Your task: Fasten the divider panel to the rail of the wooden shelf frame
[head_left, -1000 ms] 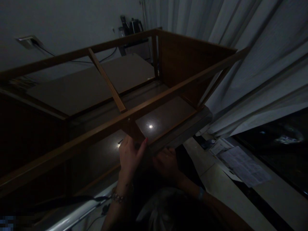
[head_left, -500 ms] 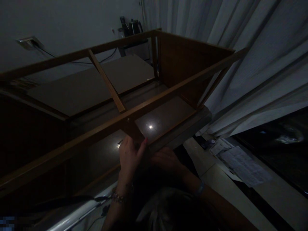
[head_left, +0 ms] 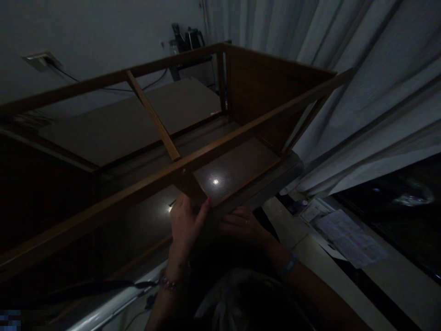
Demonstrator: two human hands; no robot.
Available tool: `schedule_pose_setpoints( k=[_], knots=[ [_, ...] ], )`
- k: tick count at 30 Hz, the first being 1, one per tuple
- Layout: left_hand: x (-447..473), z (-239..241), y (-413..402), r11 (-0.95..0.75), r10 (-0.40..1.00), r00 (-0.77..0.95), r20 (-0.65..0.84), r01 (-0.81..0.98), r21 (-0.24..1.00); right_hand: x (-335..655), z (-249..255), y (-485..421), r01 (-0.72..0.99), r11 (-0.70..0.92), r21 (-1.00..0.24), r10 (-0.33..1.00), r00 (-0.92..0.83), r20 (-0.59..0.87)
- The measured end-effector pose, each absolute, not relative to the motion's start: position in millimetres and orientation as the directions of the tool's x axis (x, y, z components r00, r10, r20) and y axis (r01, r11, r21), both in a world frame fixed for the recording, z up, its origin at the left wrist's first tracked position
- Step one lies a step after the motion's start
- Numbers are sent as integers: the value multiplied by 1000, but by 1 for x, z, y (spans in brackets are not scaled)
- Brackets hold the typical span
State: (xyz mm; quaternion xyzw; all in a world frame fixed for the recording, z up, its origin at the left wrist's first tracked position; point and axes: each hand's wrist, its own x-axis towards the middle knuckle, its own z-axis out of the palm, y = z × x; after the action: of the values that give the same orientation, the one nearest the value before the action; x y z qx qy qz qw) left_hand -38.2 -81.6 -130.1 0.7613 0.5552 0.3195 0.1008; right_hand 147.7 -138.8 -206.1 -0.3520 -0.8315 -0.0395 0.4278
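Observation:
A brown wooden cabinet frame [head_left: 206,158], with open rails and a solid end panel [head_left: 275,85], stands before me in dim light. My left hand [head_left: 186,223] is closed around the lower part of its short middle upright [head_left: 191,186], thumb on the right side. Lower and to the right, my right hand [head_left: 244,225] is beside the grey edge of the base [head_left: 262,181]. Its fingers are curled together, and dark shadow hides their tips and anything in them. Inside the frame lies a shiny grey bottom board [head_left: 223,172] reflecting two bright spots.
A pale curtain [head_left: 344,101] hangs along the right side. Papers [head_left: 351,234] lie low at the right, near a dark glossy surface [head_left: 396,211]. A wall socket with a plug [head_left: 41,60] is at the left. A black kettle [head_left: 195,39] stands at the back.
My right hand has moved slightly up and to the right, with its wrist shifting too. My left hand keeps its hold on the upright, and the frame looks still.

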Motion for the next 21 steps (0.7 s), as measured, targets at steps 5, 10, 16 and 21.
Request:
schedule_pose_setpoints(
  k=[5,10,16,21],
  knots=[
    [-38,-128,-82,-355,920,175,351,752,555,135,-215,-140,612,746,-262,555,-353,753],
    [-40,-129,-81,-346,929,188,320,751,562,120,-218,-141,615,721,-318,583,-291,759],
    [-40,-133,-81,-346,921,181,344,784,515,115,-220,-139,649,677,-346,635,-278,721],
    [-39,-131,-82,-353,923,189,335,766,538,111,-214,-141,653,600,-462,686,-124,717]
  ],
)
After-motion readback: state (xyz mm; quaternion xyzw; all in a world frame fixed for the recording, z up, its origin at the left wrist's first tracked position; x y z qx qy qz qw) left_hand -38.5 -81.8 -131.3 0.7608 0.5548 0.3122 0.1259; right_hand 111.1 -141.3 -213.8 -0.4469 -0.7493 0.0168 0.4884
